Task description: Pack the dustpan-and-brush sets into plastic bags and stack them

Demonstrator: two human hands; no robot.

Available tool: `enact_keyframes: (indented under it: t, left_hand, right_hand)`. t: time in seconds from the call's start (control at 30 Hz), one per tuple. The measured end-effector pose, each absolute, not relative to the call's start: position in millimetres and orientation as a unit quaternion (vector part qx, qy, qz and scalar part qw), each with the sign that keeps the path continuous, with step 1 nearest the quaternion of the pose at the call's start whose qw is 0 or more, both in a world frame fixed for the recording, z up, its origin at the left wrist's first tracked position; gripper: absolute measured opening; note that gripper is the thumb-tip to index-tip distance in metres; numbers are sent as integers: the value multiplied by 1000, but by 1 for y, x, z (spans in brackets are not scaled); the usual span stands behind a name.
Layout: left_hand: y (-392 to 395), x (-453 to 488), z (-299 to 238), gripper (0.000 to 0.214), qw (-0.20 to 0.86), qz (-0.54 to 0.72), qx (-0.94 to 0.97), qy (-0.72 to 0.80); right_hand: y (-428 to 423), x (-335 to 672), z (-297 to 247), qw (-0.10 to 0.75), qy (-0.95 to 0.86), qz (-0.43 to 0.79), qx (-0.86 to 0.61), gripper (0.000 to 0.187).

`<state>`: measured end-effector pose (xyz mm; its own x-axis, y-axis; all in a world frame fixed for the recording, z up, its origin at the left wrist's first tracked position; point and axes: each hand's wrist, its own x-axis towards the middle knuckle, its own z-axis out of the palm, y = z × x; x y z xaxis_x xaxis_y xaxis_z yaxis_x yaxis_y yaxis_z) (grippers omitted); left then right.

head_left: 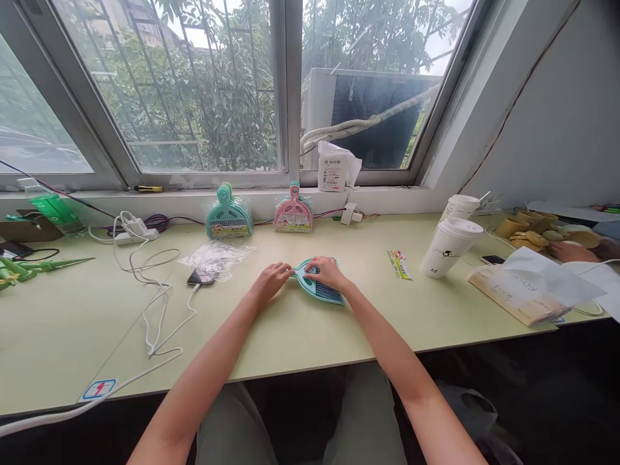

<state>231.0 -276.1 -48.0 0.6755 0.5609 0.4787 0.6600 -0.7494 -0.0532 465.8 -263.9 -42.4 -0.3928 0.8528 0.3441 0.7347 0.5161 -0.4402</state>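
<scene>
A small blue mini dustpan and brush set (320, 290) lies flat on the pale green desk (290, 329) in front of me. My left hand (270, 280) has its fingers curled around the handle at the set's left end. My right hand (328, 272) rests on top of the set, fingers bent and pressing on it. Two more packaged sets lean against the window ledge behind: a teal one (228, 215) and a pink one (293, 212).
A phone (201, 277) on a white cable lies beside a clear plastic wrapper (216, 255) to the left. Two white lidded cups (448, 245) stand at the right, near a paper bag (523, 294). Another person's hand (569, 250) shows at the far right. A power strip (135, 231) sits at the back left.
</scene>
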Motion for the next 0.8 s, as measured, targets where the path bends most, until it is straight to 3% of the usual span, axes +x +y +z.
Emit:
enact_keyframes:
  t: [0.33,0.43,0.5,0.6,0.7,0.8]
  left_hand:
    - [-277,243,-52,34,80,-181,-902,-384]
    - [-279,245,-53,34,63,-241,-889,-384]
    - [-280,250,-52,36,34,-349,-834,-427]
    - [-280,262,-55,59,-136,-481,-693,-519]
    - [-277,273,-63,81,-335,-445,-640,-529]
    - [-275,277,-73,99,-402,-373,-682,-484]
  right_hand:
    - [-264,463,-44,258,-827,92,-491,9]
    - [-268,459,-41,257,-814,91,-514,10]
    - [-269,455,-38,282,-787,85,-543,10]
    - [-267,447,-37,352,-719,95,-592,13]
    - [-265,442,-38,377,-702,139,-588,16]
    - [-266,442,-39,366,-729,137,-563,13]
